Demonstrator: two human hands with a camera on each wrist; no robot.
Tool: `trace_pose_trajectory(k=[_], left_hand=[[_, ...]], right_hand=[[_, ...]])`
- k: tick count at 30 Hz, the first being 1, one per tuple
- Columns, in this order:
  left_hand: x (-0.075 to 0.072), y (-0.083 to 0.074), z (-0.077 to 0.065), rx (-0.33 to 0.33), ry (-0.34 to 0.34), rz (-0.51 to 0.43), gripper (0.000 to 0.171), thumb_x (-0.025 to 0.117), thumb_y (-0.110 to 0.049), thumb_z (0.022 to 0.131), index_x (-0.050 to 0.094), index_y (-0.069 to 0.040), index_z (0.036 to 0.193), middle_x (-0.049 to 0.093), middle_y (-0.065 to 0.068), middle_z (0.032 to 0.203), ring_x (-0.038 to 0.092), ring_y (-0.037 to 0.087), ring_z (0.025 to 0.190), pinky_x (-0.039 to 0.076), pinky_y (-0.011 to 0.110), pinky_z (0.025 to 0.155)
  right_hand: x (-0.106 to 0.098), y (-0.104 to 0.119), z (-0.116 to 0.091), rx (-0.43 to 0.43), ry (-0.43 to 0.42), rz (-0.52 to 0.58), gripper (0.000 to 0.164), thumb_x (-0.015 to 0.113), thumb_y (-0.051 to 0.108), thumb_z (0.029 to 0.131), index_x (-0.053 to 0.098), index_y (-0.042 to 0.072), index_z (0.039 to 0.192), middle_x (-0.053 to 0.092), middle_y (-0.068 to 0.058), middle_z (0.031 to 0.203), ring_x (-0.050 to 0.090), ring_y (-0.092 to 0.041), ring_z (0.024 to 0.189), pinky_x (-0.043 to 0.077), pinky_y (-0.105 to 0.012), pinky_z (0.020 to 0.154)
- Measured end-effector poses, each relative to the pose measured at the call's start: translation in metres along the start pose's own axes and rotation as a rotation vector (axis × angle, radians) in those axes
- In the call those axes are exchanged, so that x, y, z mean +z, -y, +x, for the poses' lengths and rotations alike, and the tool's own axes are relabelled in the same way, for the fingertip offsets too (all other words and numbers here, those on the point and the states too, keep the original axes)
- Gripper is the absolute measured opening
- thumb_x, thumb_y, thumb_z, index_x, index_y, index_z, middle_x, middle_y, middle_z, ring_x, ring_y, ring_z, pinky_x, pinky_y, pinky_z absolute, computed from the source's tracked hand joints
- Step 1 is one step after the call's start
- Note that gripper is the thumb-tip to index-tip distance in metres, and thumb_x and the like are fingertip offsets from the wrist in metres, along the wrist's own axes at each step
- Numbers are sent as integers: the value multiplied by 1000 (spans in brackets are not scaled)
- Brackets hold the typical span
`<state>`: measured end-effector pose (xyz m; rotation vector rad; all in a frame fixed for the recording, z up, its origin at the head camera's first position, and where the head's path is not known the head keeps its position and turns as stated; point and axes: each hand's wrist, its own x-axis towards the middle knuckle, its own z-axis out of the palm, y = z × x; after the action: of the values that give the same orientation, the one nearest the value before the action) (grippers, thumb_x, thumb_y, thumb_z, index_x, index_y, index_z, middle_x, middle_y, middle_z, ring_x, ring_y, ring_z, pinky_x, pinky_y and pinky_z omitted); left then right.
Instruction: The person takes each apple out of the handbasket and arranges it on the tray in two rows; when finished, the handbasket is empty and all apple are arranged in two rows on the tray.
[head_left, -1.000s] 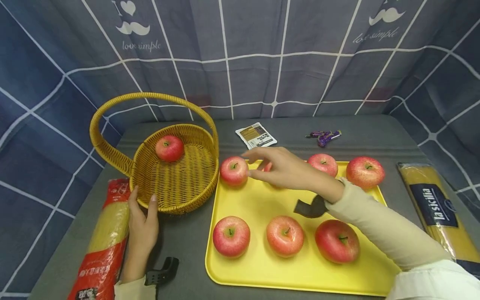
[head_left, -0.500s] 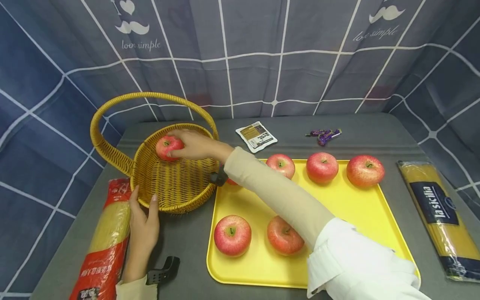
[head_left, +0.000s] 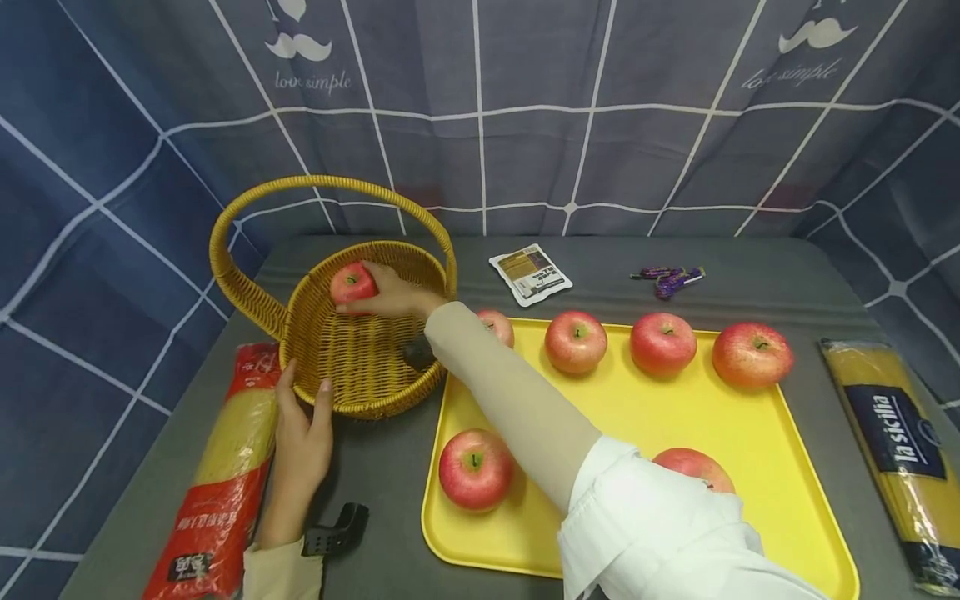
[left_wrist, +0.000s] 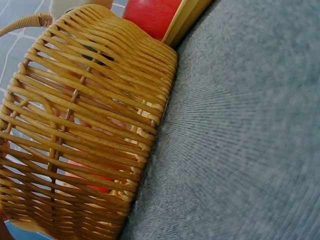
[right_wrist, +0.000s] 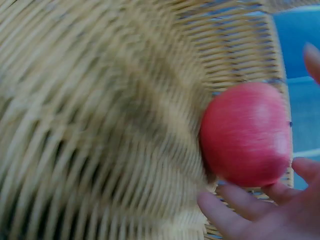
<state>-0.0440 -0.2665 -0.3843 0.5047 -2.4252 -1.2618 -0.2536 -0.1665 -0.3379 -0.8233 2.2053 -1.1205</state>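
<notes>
In the head view my left hand (head_left: 303,437) rests its fingertips on the near rim of a yellow wicker basket (head_left: 382,404). The left wrist view shows the basket's woven side (left_wrist: 85,130) close up. My right hand (head_left: 397,292) reaches into the basket beside a red apple (head_left: 352,285). In the right wrist view its spread fingers (right_wrist: 240,202) lie along the apple (right_wrist: 245,135), at least one at its side, and the thumb stands apart from it. A yellow tray (head_left: 517,554) carries several apples, including one at its front left (head_left: 475,471); my right sleeve covers part of it.
A red pasta pack (head_left: 217,508) lies left of my left arm, and another pasta pack (head_left: 896,450) lies at the far right. A white sachet (head_left: 531,273) and purple candies (head_left: 670,281) lie behind the tray. The basket's tall handle (head_left: 322,181) arches over its back.
My right hand has gone from over the tray's back row into the basket, at the apple. That apple has turned and shifted slightly left. The head view has swung slightly left; the left hand stays.
</notes>
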Motion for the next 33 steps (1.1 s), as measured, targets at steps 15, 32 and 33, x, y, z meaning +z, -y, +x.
trace_pose_trajectory(k=[15, 32, 33], left_hand=[[1, -2, 2, -9, 6, 12, 63, 43, -38, 94, 13, -18, 145, 18, 16, 149, 18, 33, 137, 17, 57, 106], [2, 0, 1, -7, 10, -3, 61, 41, -36, 95, 11, -19, 145, 16, 15, 150, 16, 35, 137, 15, 58, 107], [2, 0, 0, -6, 9, -3, 61, 41, -35, 95, 11, -19, 145, 16, 15, 150, 16, 35, 137, 15, 58, 107]], right_hand=[[32, 33, -25, -215, 562, -374, 91, 67, 28, 78, 7, 26, 147, 9, 4, 153, 10, -10, 140, 19, -26, 111], [-65, 44, -151, -450, 329, -552, 66, 67, 34, 77, 39, 30, 137, 39, 3, 131, 39, -8, 115, 34, -22, 97], [-73, 39, -166, -461, 300, -543, 65, 68, 34, 77, 41, 30, 136, 41, 3, 129, 41, -8, 112, 35, -22, 96]])
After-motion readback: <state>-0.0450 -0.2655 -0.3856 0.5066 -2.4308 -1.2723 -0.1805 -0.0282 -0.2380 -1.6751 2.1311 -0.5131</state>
